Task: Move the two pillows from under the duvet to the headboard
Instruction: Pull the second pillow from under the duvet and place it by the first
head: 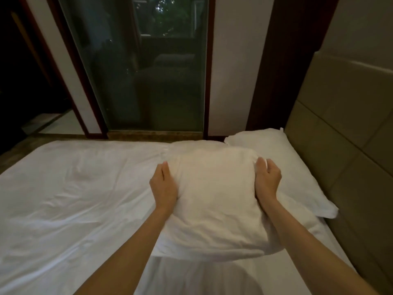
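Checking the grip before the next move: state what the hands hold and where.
Both hands hold one white pillow: the left hand presses its left side, the right hand grips its right side near the far corner.

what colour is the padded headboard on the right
Beige or tan, in plain rectangular panels; the headboard shows in the head view.

One head-worn view looks forward and down, close over the bed (63, 199), toward the window (148, 71).
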Available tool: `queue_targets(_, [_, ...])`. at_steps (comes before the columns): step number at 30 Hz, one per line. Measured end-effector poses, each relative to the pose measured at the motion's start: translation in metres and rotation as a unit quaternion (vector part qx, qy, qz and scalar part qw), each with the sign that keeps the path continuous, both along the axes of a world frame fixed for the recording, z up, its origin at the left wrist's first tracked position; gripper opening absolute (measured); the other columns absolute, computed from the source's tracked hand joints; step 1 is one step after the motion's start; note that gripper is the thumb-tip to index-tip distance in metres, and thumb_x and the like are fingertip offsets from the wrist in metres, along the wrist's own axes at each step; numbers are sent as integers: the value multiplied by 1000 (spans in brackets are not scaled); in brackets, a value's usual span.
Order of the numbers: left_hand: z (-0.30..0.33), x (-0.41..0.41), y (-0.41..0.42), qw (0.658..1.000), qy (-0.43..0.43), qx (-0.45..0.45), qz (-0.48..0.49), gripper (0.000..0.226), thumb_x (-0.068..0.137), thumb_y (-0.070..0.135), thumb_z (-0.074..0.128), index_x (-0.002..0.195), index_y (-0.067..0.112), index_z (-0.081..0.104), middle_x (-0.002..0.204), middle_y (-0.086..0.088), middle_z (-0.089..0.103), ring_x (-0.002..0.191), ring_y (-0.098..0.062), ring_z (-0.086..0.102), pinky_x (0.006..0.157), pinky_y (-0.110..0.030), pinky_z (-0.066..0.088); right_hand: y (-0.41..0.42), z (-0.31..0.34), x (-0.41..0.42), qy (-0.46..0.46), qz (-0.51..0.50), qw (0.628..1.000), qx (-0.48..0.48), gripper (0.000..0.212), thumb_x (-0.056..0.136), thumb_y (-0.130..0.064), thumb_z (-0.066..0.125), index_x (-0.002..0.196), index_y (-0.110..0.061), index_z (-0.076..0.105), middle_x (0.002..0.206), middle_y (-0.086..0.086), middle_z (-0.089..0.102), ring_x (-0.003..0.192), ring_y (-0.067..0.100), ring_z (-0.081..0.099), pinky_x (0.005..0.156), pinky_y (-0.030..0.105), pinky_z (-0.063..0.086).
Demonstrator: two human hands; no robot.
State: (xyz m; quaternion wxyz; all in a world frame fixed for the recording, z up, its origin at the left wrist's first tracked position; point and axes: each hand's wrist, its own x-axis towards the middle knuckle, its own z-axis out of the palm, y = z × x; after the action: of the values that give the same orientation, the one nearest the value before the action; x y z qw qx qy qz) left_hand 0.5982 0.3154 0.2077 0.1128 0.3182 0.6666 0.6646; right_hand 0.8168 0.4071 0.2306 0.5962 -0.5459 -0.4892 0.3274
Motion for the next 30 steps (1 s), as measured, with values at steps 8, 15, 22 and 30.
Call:
queue_targets(8, [-150,42,-72,948,40,-314,-44,41,101,33,32,66,16,48,73,-13,63,75,-32,63,71,-40,49,-55,-161,87,-105,39,948,-299,25,85,-15,54,62,-11,43,64,8,46,66,21,44,59,33,32])
queue_targets(15, [-180,38,-121,844,119,-505,-136,47,100,43,23,97,6,52,101,-20,65,97,-38,60,86,-45,48,-75,-185,130,-160,65,900,-400,43,83,-43,64,59,-9,52,62,10,54,63,27,54,58,34,38])
queue_targets(22, [-174,19,-98,781,121,-595,-144,38,98,35,30,110,4,48,120,-24,57,110,-39,56,94,-43,42,-92,-198,161,-185,51,864,-465,52,88,-25,61,131,2,50,133,20,55,120,36,53,95,36,43])
queue_targets(30, [-182,18,-78,815,-2,-557,-158,57,99,40,33,138,-2,30,140,-30,39,127,-44,41,107,-49,33,-99,-199,135,-232,123,838,-478,67,90,-38,54,142,-2,31,143,19,42,127,37,45,96,39,41])
